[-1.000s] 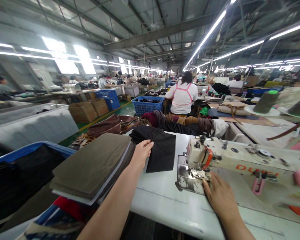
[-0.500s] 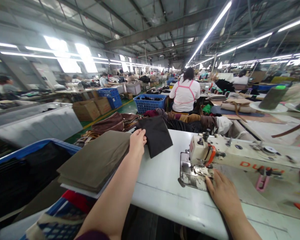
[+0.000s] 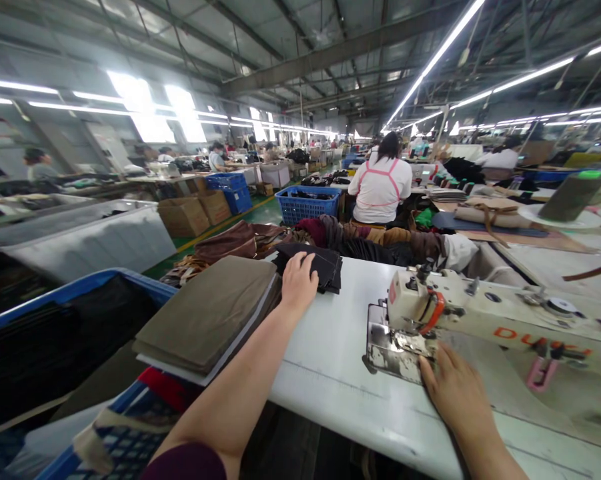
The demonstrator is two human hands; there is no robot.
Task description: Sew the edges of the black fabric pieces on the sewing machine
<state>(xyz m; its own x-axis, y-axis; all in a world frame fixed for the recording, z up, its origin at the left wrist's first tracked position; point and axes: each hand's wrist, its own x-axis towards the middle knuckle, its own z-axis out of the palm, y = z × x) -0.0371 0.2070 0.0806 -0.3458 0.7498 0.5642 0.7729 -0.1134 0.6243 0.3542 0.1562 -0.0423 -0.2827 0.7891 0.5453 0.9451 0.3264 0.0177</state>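
Black fabric stack (image 3: 316,261) lies flat at the table's (image 3: 330,373) far edge, long axis running left-right, folded edges toward the sewing machine (image 3: 460,313). Left of the fingers: olive fabric pile (image 3: 210,313), touching the wrist side. Left hand (image 3: 299,283) rests palm-down on the black stack, fingers spread flat, gripping nothing. Right hand (image 3: 455,393) lies flat on the table, fingertips at the machine's needle plate (image 3: 387,347), fingers loosely extended, holding nothing.
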